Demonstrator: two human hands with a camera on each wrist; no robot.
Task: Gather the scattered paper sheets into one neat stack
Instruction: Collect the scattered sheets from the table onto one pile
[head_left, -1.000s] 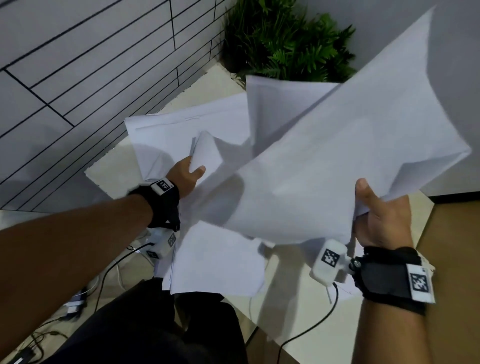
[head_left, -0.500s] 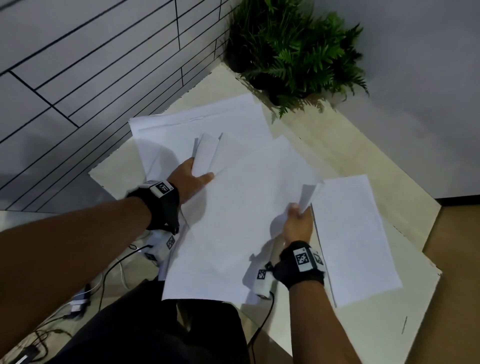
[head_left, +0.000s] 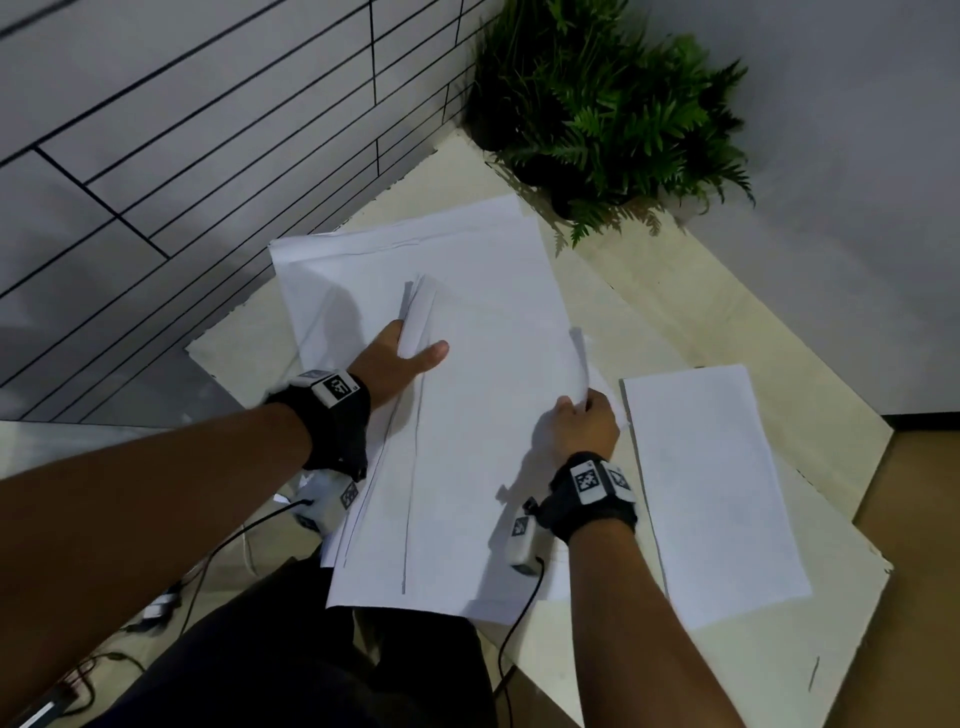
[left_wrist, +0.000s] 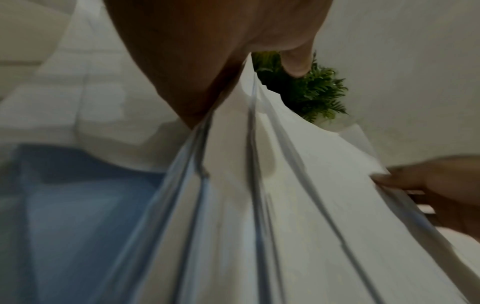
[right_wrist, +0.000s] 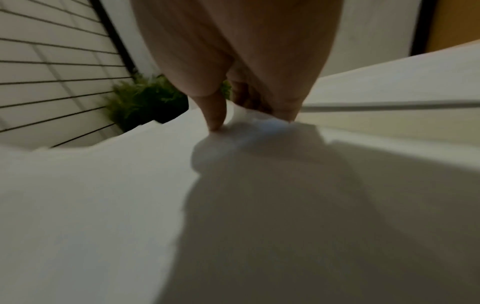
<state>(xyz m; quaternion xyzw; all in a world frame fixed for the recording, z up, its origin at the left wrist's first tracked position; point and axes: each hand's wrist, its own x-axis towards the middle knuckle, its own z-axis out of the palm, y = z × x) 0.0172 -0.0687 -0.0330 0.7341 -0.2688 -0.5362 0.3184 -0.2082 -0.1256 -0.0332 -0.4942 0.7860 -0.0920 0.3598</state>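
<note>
Paper sheets (head_left: 467, 441) lie overlapped in a loose pile on the table (head_left: 701, 291), long axis running away from the person. Left hand (head_left: 400, 364) grips the pile's left edge, thumb on top. Right hand (head_left: 582, 423) pinches the upturned right edge, seemingly only the top sheet. One stray sheet (head_left: 711, 488) lies flat just beside the right hand, roughly parallel to the pile, so that hand is nearer for fetching it.

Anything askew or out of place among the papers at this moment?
Yes. One sheet lies alone right of the pile, apart from it. The pile's edges are fanned and misaligned, and the edge pinched by the right hand curls upward. The left hand holds the opposite edge.
</note>
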